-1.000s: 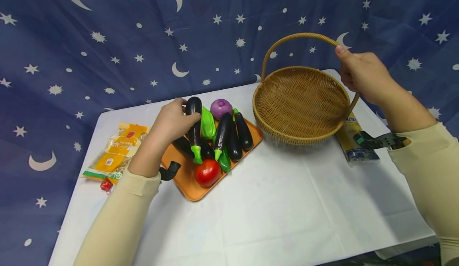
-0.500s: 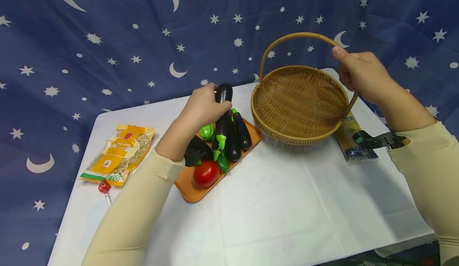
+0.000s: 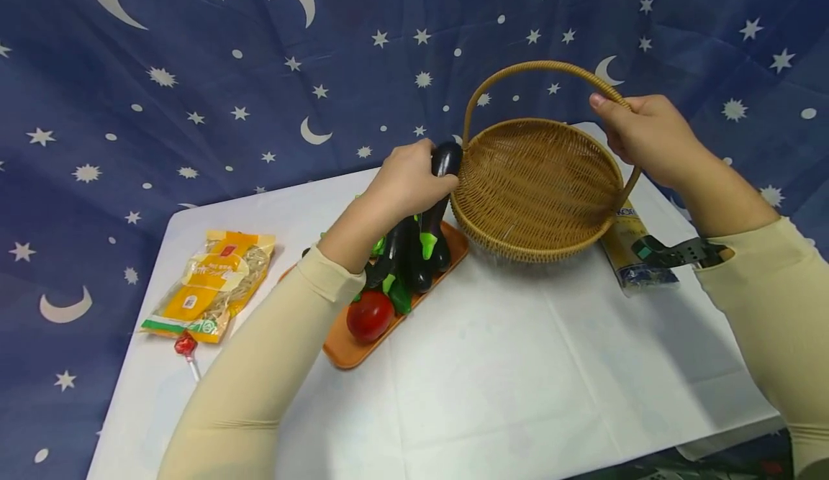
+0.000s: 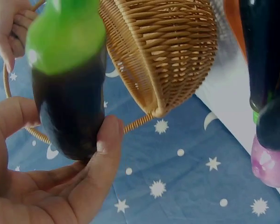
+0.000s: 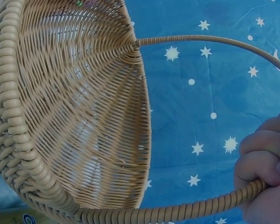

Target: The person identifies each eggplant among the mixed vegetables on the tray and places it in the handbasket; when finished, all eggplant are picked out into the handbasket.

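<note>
My left hand (image 3: 409,178) grips a dark eggplant (image 3: 444,160) with a green cap, held above the tray's far end beside the basket's left rim. In the left wrist view the thumb and fingers pinch the eggplant (image 4: 70,107) near its dark end. My right hand (image 3: 648,138) holds the handle of a wicker basket (image 3: 537,185), which is tilted with its opening toward me. Curled fingers wrap the handle in the right wrist view, and nothing shows inside the part of the basket (image 5: 84,107) seen there.
Under my left arm lies an orange tray (image 3: 346,350) with a tomato (image 3: 370,316), a green pepper (image 3: 400,296) and several eggplants, partly hidden. A yellow food bag (image 3: 214,278) and a lollipop (image 3: 185,345) lie at left. Another package (image 3: 637,257) sits behind the basket at right.
My left hand has lifted the eggplant off the tray's left side and carried it right, up to the basket's rim. The right hand and basket have barely moved.
</note>
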Demonstrator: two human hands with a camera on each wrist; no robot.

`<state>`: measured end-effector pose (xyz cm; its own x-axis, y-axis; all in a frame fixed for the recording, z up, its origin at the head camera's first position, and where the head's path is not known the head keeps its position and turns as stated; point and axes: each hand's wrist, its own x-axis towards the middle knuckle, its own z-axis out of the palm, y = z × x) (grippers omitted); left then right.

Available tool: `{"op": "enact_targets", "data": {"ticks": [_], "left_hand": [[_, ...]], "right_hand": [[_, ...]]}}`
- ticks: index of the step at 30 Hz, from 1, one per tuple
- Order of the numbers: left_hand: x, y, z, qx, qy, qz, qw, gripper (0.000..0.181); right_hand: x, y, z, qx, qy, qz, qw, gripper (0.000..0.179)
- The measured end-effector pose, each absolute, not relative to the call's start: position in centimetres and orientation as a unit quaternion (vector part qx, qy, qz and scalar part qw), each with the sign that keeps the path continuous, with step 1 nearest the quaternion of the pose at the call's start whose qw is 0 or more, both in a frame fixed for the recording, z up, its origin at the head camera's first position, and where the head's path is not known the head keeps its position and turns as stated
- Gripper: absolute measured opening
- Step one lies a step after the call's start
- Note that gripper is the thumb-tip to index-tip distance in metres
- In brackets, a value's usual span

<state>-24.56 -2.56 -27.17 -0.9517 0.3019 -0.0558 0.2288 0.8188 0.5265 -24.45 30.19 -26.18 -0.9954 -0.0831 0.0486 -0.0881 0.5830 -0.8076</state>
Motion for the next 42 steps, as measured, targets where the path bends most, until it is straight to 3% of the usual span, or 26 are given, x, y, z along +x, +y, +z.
{"op": "enact_targets", "data": {"ticks": [16, 28, 42], "left_hand": [[-26.4, 4.0, -27.1, 0.209, 0.951, 0.211, 0.082, 0.056], [-27.3, 8.5, -26.8, 0.249, 0.95, 0.163, 0.098, 0.04], [-29.0, 12.7, -30.2, 0.27, 0.945, 0.122, 0.135, 0.028]], "right_hand": [[-24.5, 30.9, -26.5, 0.039, -0.893, 0.448, -0.002, 0.065], [-24.3, 30.9, -26.5, 0.039, -0.887, 0.459, 0.006, 0.063], [-24.5, 31.1, -26.7, 0.032, -0.884, 0.467, 0.013, 0.061]]}}
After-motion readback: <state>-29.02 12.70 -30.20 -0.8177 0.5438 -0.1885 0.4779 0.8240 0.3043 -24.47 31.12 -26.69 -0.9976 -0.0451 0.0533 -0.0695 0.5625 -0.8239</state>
